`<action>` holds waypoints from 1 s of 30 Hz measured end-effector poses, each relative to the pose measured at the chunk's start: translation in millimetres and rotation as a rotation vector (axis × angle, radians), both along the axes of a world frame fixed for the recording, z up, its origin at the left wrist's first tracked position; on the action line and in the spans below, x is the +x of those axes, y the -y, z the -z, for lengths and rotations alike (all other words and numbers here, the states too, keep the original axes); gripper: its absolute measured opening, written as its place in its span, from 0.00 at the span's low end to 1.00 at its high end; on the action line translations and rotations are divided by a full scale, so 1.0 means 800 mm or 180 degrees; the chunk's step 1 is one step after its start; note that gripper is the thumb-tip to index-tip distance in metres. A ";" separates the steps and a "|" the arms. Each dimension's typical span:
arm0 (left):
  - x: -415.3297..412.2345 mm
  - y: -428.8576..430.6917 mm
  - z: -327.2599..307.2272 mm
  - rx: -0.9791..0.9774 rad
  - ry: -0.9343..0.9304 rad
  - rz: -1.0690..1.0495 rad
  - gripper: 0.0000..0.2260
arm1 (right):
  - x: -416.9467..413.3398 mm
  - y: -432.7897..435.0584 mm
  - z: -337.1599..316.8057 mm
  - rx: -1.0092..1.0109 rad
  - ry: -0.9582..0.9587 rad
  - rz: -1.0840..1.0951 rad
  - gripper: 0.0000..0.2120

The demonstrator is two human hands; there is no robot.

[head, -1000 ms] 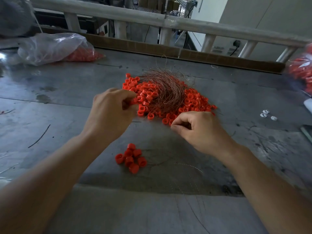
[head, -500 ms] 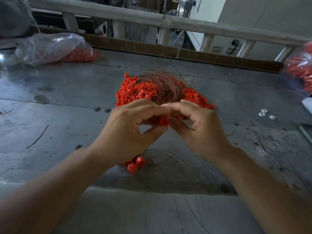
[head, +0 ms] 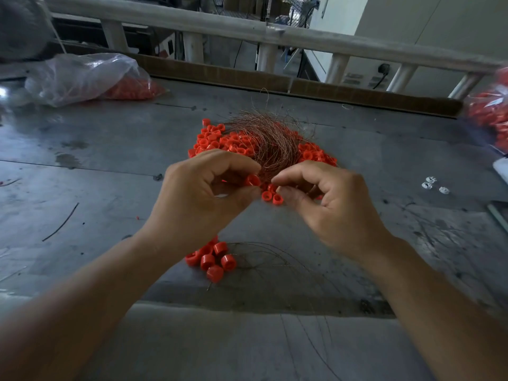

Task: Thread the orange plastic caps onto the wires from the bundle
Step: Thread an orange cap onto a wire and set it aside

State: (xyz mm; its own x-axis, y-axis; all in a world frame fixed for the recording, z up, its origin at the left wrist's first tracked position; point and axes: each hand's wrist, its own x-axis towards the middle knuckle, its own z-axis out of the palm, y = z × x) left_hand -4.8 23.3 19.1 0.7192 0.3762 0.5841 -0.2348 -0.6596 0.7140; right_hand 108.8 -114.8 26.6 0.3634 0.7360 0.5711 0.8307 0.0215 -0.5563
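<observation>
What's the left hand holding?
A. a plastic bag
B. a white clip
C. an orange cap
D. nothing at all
C: the left hand pinches one orange cap between its thumb and fingertip.

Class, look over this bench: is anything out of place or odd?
Mildly: a stray dark wire lies alone at the left, and three small white pieces sit apart at the right, unlike the orange caps.
</observation>
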 end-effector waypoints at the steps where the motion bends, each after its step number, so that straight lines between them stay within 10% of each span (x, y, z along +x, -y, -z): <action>1: 0.000 0.002 0.001 -0.0026 -0.0040 0.0085 0.14 | -0.002 -0.001 0.000 -0.0021 0.0049 -0.0006 0.07; 11: 0.002 -0.005 -0.002 -0.1420 -0.0249 0.0729 0.16 | 0.005 0.011 -0.019 0.0279 -0.0133 0.0312 0.06; 30: 0.000 0.006 -0.008 -0.1656 -0.0398 0.0934 0.11 | -0.016 -0.001 -0.005 -0.0085 -0.0396 -0.0052 0.03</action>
State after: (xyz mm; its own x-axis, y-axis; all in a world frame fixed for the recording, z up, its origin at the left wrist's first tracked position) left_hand -4.8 18.4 25.5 0.8873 0.3654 0.2814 -0.2476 -0.1373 0.9591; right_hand 95.7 -114.0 30.4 0.4181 0.7568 0.5024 0.7549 0.0182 -0.6556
